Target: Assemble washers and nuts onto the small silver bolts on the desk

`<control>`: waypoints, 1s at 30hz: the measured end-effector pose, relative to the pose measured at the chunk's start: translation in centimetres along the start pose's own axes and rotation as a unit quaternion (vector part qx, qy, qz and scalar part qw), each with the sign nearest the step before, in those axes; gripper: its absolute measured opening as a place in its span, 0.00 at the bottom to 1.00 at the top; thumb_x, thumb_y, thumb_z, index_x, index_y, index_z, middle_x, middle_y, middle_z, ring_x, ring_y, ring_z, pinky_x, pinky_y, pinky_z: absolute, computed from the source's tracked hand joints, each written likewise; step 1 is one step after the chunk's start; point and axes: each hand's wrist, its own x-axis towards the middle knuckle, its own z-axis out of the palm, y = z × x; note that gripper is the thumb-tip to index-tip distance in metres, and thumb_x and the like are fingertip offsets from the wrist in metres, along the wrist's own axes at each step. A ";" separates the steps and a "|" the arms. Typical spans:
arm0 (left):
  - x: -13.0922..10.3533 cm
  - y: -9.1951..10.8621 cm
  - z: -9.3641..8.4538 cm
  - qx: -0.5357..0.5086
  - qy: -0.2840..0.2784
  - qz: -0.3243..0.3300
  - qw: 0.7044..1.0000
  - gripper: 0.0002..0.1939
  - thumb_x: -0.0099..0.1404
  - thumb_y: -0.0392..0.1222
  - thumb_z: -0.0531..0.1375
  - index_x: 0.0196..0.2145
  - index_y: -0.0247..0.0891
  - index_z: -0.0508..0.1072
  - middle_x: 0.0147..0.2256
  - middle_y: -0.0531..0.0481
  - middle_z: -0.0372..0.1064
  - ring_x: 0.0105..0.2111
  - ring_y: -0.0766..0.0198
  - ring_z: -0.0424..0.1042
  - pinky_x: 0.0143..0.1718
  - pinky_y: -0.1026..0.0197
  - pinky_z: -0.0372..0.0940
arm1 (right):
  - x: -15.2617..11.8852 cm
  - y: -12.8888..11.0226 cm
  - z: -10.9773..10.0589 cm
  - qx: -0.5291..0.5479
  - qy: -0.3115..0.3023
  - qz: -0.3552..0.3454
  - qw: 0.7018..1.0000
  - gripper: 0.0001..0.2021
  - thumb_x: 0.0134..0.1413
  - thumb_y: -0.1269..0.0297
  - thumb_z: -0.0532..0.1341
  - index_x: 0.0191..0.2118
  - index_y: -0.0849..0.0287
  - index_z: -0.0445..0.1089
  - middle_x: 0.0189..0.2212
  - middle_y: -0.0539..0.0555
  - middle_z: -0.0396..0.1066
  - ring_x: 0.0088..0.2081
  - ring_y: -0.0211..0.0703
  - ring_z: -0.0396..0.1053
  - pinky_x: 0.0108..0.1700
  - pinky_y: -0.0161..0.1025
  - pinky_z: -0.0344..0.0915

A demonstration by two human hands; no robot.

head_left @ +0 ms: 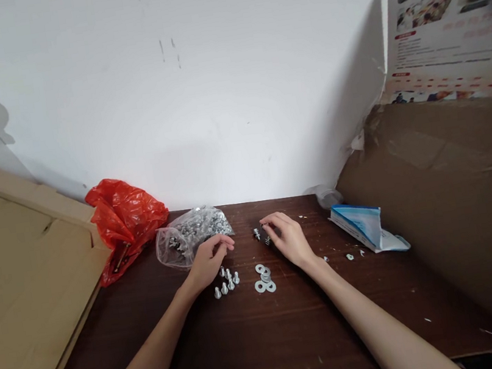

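My left hand (211, 262) is above the table beside a clear plastic bag (175, 253) of small metal hardware. Its thumb and fingertips are drawn together, and anything between them is too small to make out. My right hand (290, 241) curves down beside small bolts (256, 234) with dark parts on them. Its fingertips are close together at these pieces; what they grip is hidden. Several silver bolts (230, 284) stand on their heads in front of my left hand. To their right, flat washers (266, 277) lie in a loose, overlapping cluster.
A crumpled red plastic bag (127, 211) lies at the back left against a cardboard box (23, 273). On the right are a blue-and-white packet (358, 226), a clear round container (329, 198) and a tall cardboard panel (455, 196). Small scraps dot the dark wooden table (270, 347).
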 end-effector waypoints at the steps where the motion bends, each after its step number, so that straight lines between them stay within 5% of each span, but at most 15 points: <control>1: 0.0 0.1 0.1 -0.007 0.012 0.002 1.000 0.10 0.62 0.36 0.50 0.34 0.34 0.70 0.31 0.49 0.69 0.29 0.67 0.66 0.30 0.66 0.60 | 0.0 -0.6 0.0 0.024 0.007 -0.004 1.000 0.08 0.59 0.68 0.53 0.38 0.59 0.70 0.36 0.56 0.71 0.40 0.45 0.67 0.44 0.42 0.64; 6: 0.1 0.4 0.2 -0.025 0.063 0.036 0.997 0.08 0.60 0.39 0.57 0.37 0.35 0.71 0.30 0.50 0.67 0.30 0.68 0.65 0.31 0.67 0.61 | 0.1 -3.5 1.4 0.202 0.023 0.082 0.976 0.07 0.55 0.62 0.59 0.37 0.58 0.72 0.34 0.54 0.73 0.34 0.42 0.70 0.40 0.40 0.66; 12: 0.1 0.0 0.2 -0.067 0.078 0.050 0.993 0.09 0.58 0.40 0.60 0.38 0.36 0.70 0.32 0.50 0.68 0.29 0.69 0.66 0.31 0.68 0.63 | 1.4 -4.9 4.3 0.425 0.006 0.194 0.884 0.09 0.45 0.60 0.67 0.32 0.60 0.73 0.28 0.53 0.75 0.28 0.39 0.70 0.36 0.39 0.68; 19: 0.1 -0.2 0.1 -0.001 0.115 0.040 0.993 0.09 0.58 0.41 0.61 0.36 0.35 0.72 0.30 0.50 0.70 0.28 0.68 0.67 0.29 0.67 0.63 | 1.0 -4.6 5.2 0.532 -0.006 0.259 0.806 0.12 0.39 0.60 0.70 0.31 0.61 0.75 0.29 0.54 0.76 0.31 0.40 0.72 0.39 0.41 0.71; 24: -0.2 0.4 0.1 0.072 0.121 0.064 0.988 0.08 0.58 0.39 0.60 0.37 0.36 0.73 0.29 0.52 0.70 0.26 0.70 0.64 0.28 0.67 0.61 | 0.5 -5.0 4.8 0.545 -0.002 0.267 0.795 0.12 0.40 0.61 0.70 0.33 0.61 0.75 0.30 0.54 0.76 0.32 0.41 0.73 0.42 0.42 0.71; 30: -0.4 0.2 0.0 0.143 0.108 0.115 0.977 0.08 0.60 0.39 0.59 0.38 0.38 0.72 0.26 0.54 0.66 0.24 0.70 0.61 0.26 0.67 0.58 | 0.3 -5.4 4.4 0.512 0.006 0.265 0.817 0.13 0.40 0.59 0.69 0.32 0.61 0.74 0.28 0.53 0.75 0.31 0.41 0.72 0.41 0.43 0.72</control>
